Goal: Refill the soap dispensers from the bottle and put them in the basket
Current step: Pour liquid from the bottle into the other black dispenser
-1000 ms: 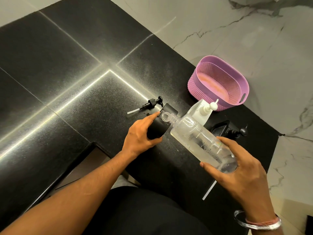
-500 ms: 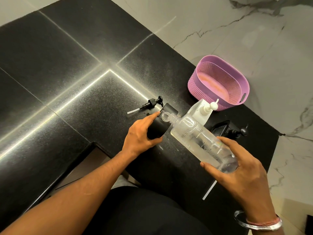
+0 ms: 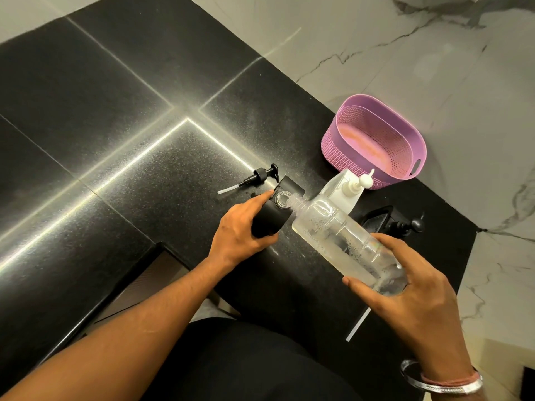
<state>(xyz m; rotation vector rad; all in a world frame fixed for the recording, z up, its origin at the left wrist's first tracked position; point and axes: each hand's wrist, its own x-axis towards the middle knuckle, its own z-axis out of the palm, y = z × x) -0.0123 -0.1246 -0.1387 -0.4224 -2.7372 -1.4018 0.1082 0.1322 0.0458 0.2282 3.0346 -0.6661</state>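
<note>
Three soap dispensers: one open square black plastic dispenser point(image 3: 272, 215), one white pump dispenser point(image 3: 346, 188), one black pump dispenser point(image 3: 388, 219). One pink perforated plastic basket point(image 3: 376, 140) beyond both hands. One detached black pump head point(image 3: 257, 176) beyond the left hand.

Left hand point(image 3: 241, 235) grips the open dispenser. Right hand point(image 3: 405, 285) grips the tilted clear plastic bottle point(image 3: 333, 233), neck at the dispenser's opening.

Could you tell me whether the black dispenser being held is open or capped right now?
Open. The black dispenser shows a bare round mouth, the clear bottle neck at it, and its black pump lies apart on the counter.
</note>
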